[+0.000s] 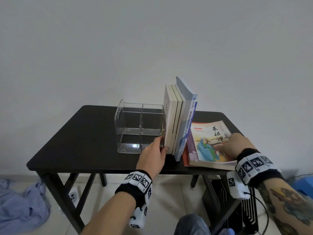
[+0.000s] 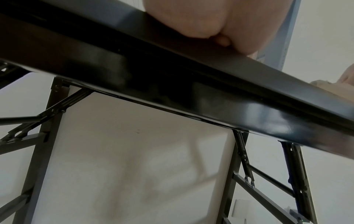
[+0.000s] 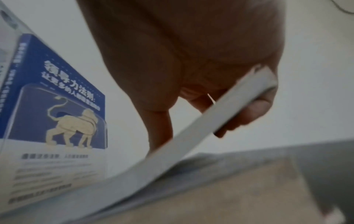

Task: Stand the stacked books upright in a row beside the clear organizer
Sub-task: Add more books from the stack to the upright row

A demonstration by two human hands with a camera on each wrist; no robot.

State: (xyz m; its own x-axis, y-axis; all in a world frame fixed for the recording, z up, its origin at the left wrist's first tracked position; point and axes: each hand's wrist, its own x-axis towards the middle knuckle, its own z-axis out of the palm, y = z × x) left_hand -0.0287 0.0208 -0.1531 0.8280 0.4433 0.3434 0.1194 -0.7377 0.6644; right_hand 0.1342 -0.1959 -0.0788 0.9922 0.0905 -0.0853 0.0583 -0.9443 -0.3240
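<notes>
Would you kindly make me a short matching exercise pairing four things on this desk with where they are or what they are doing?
Things:
1. clear organizer
2. upright books
3. top book of the stack
4. left hand

States:
A. lifted at its edge by the right hand
B. stands empty, left of the books
C. steadies the row's near end
D. stand in a row against the organizer

Pairs: 1-B, 2-D, 3-A, 4-C

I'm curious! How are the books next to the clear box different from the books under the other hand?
The upright books stand on end against the clear organizer, steadied by the left hand. The stacked books lie flat; the right hand lifts the top one's edge. Both sit on the black table.
</notes>
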